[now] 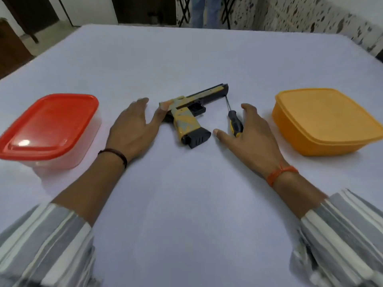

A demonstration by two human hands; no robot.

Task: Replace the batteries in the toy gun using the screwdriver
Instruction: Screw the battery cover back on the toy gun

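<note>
Your left hand (132, 123) lies open, thumb touching the rear of the gun (192, 109), likely to steady it. Your right hand (248, 133) is open over the screwdriver (235, 123), fingers beside the handle, not yet gripping. Gun lies flat at table centre, screwdriver just right of it. A red-lidded box (47, 127) and an orange box (327, 121) flank them, closed. White cloth (186, 204) covers the table; speckled floor beyond.

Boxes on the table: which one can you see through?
The red-lidded box beside the left hand: its walls are clear plastic. The orange box near the right hand is opaque all over.
</note>
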